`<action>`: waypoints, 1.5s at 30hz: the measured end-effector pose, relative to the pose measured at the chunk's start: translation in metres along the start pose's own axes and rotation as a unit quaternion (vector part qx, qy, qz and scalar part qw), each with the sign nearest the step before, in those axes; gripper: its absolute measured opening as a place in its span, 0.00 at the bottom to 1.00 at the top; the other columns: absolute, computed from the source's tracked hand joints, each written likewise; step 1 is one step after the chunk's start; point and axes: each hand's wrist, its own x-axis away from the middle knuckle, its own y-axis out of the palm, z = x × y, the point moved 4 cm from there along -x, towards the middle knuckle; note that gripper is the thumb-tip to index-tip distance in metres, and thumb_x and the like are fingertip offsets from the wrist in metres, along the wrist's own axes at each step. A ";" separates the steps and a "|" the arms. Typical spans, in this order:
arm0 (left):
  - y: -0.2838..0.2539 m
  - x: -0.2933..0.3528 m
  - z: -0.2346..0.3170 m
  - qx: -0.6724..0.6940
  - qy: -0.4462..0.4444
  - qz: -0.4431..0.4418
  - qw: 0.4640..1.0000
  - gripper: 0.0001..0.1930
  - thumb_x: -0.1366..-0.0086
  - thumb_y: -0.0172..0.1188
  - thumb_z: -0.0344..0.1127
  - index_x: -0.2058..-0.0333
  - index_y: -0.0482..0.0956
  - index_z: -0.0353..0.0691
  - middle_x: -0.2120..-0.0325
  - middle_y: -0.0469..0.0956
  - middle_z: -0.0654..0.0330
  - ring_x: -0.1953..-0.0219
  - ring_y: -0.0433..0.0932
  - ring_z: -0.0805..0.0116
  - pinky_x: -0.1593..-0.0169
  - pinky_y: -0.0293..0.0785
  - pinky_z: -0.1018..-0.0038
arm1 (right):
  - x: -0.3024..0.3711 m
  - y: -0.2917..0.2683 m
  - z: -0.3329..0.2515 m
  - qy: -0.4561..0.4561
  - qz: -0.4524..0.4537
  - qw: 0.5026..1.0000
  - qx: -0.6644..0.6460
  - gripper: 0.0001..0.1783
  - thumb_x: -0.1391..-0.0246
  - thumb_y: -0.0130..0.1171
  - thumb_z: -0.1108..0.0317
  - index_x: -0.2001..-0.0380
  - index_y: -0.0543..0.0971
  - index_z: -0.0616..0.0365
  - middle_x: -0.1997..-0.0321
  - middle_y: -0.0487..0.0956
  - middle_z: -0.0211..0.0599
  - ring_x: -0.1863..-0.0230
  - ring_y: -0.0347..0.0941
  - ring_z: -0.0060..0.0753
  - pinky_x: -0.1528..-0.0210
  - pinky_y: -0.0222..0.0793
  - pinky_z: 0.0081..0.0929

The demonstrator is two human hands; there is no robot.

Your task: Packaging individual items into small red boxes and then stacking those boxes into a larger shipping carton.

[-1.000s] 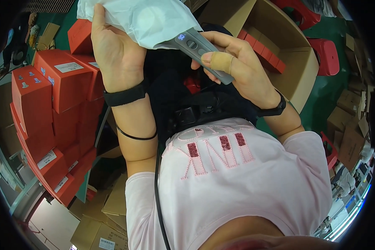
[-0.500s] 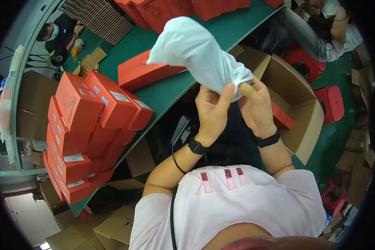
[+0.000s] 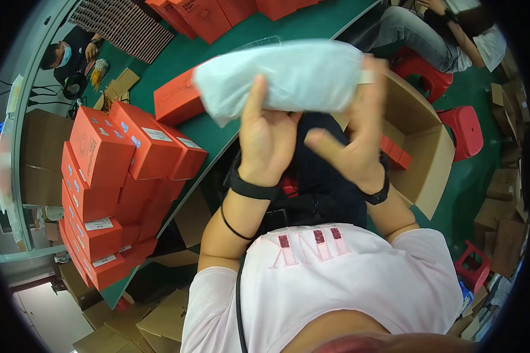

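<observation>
A white plastic-wrapped bundle [image 3: 282, 76], long and rounded, lies crosswise in front of me above the table's edge; its contents are hidden. My left hand [image 3: 268, 135] supports it from below, thumb up against its near side and the other fingers behind it. At the bundle's right end is my right hand [image 3: 359, 135], smeared by motion, with fingers stretched out and the thumb spread apart. Whether the right fingertips touch the wrapping I cannot tell. Beyond the bundle, a long orange-red box [image 3: 176, 100] lies on the green table, partly covered by it.
Orange-red boxes [image 3: 100, 144] are stacked at the table's left end, with more boxes [image 3: 209, 17] along the far side. An open carton [image 3: 430, 159] with orange-red boxes inside stands right, near red stools [image 3: 462, 132]. Co-workers sit at far left and upper right.
The bundle has turned from slanting upward to lying nearly level. My right hand has let go of its gathered end and opened out; my left hand has shifted left beneath it.
</observation>
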 end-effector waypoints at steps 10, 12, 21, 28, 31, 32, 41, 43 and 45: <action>0.010 0.022 0.016 -0.121 0.120 -0.070 0.983 0.19 0.29 0.58 0.40 0.46 0.72 0.34 0.53 0.79 0.55 0.53 0.79 0.65 0.49 0.76 0.67 | -0.025 -0.003 -0.010 0.060 -0.208 0.975 0.052 0.16 0.52 0.62 0.76 0.57 0.79 0.63 0.69 0.80 0.50 0.74 0.77 0.39 0.69 0.73 0.30; -0.006 0.037 0.025 -0.345 0.043 -0.194 0.918 0.17 0.31 0.59 0.36 0.48 0.73 0.33 0.55 0.80 0.53 0.56 0.80 0.64 0.51 0.76 0.68 | -0.014 -0.014 -0.005 0.279 -0.370 0.881 -0.097 0.05 0.49 0.59 0.75 0.70 0.81 0.66 0.77 0.81 0.38 0.84 0.73 0.24 0.79 0.67 0.23; 0.019 0.057 0.027 -0.822 0.147 -0.358 0.418 0.19 0.47 0.62 0.25 0.54 0.79 0.42 0.61 0.74 0.56 0.56 0.74 0.55 0.51 0.68 0.63 | 0.023 -0.014 0.040 0.593 -0.363 0.539 -0.476 0.46 0.53 0.70 0.59 0.34 0.64 0.68 0.41 0.75 0.43 0.44 0.72 0.29 0.41 0.67 0.27; 0.006 0.003 0.069 -0.816 0.378 -0.083 0.430 0.45 0.55 0.73 0.33 0.36 0.64 0.41 0.39 0.64 0.45 0.35 0.61 0.45 0.34 0.56 0.48 | -0.100 0.023 0.042 0.125 -0.502 0.855 0.016 0.37 0.63 0.67 0.60 0.47 0.74 0.64 0.60 0.80 0.44 0.61 0.77 0.34 0.56 0.74 0.30; -0.038 -0.032 0.098 -0.880 0.284 0.081 0.372 0.62 0.58 0.80 0.41 0.29 0.47 0.41 0.30 0.47 0.38 0.28 0.42 0.32 0.32 0.42 0.33 | -0.165 0.045 0.056 0.022 -0.492 0.844 0.215 0.33 0.61 0.63 0.61 0.47 0.75 0.64 0.56 0.79 0.48 0.57 0.77 0.45 0.51 0.74 0.36; -0.051 -0.042 0.100 -0.895 0.215 0.097 0.379 0.64 0.60 0.81 0.44 0.29 0.46 0.40 0.30 0.46 0.36 0.28 0.40 0.29 0.34 0.41 0.29 | -0.177 0.061 0.066 -0.007 -0.509 0.823 0.252 0.30 0.64 0.64 0.65 0.53 0.78 0.63 0.62 0.81 0.49 0.62 0.80 0.46 0.58 0.76 0.36; -0.083 -0.075 0.091 -0.918 0.202 0.128 0.316 0.55 0.58 0.79 0.49 0.32 0.59 0.47 0.34 0.61 0.55 0.32 0.55 0.44 0.38 0.49 0.26 | -0.179 0.129 0.099 -0.193 -0.451 0.828 0.270 0.25 0.59 0.61 0.58 0.57 0.83 0.60 0.54 0.78 0.51 0.51 0.76 0.44 0.52 0.75 0.37; -0.081 -0.073 0.090 -0.915 0.204 0.128 0.323 0.54 0.59 0.80 0.47 0.33 0.60 0.46 0.36 0.62 0.53 0.32 0.56 0.43 0.37 0.49 0.26 | -0.156 0.139 0.121 -0.186 -0.417 0.853 0.253 0.28 0.46 0.58 0.51 0.48 0.77 0.60 0.39 0.70 0.52 0.36 0.65 0.49 0.38 0.66 0.40; -0.076 -0.075 0.088 -0.911 0.211 0.131 0.330 0.53 0.59 0.81 0.44 0.34 0.61 0.45 0.37 0.63 0.52 0.32 0.57 0.43 0.37 0.49 0.26 | -0.141 0.137 0.126 -0.347 -0.244 0.849 0.316 0.32 0.40 0.55 0.42 0.49 0.77 0.62 0.42 0.73 0.53 0.39 0.68 0.51 0.40 0.67 0.39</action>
